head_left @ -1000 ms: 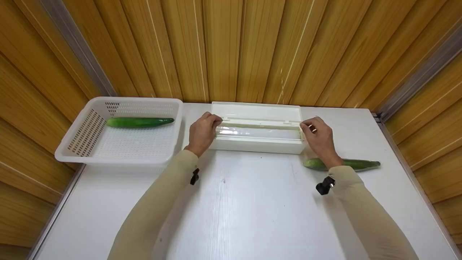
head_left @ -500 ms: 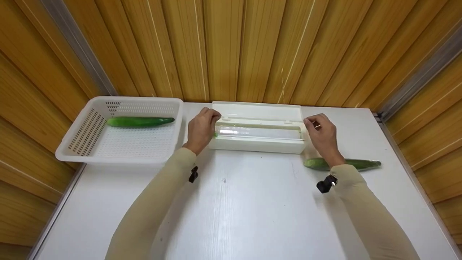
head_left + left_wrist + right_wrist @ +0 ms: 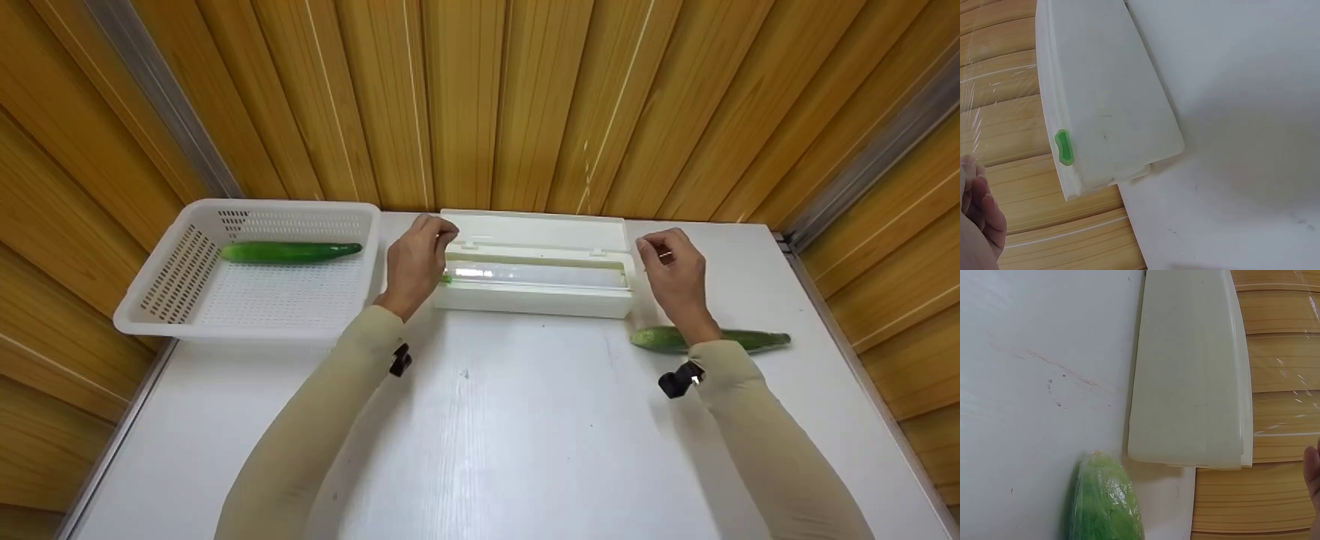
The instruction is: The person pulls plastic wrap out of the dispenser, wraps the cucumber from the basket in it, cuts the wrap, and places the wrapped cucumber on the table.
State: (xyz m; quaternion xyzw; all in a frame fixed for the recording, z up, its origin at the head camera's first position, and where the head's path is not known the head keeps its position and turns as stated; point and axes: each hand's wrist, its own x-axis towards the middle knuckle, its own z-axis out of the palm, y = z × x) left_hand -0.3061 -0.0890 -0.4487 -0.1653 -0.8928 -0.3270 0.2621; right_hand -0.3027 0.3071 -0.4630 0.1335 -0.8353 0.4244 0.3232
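My left hand (image 3: 412, 262) pinches one side of a sheet of clear cling film (image 3: 977, 107), above the left end of a white cling film dispenser box (image 3: 532, 303). The film is nearly invisible in the head view but glints in both wrist views. On the other side, my right hand (image 3: 675, 274) pinches the film just past the box's right end. The box's lid (image 3: 532, 231) stands open at the back, and a film roll (image 3: 540, 274) lies inside. A film-wrapped cucumber (image 3: 754, 341) lies partly under my right wrist.
A white perforated basket (image 3: 247, 330) stands at the left with one cucumber (image 3: 292, 253) in it. A green slider (image 3: 1064, 147) sits on the box's left end. Wood-patterned walls (image 3: 465, 105) rise behind the white table (image 3: 517, 427).
Both hands have risen slightly up and away from the box's roll, spreading a little apart with the film between them. The basket, box and cucumbers have stayed in place.
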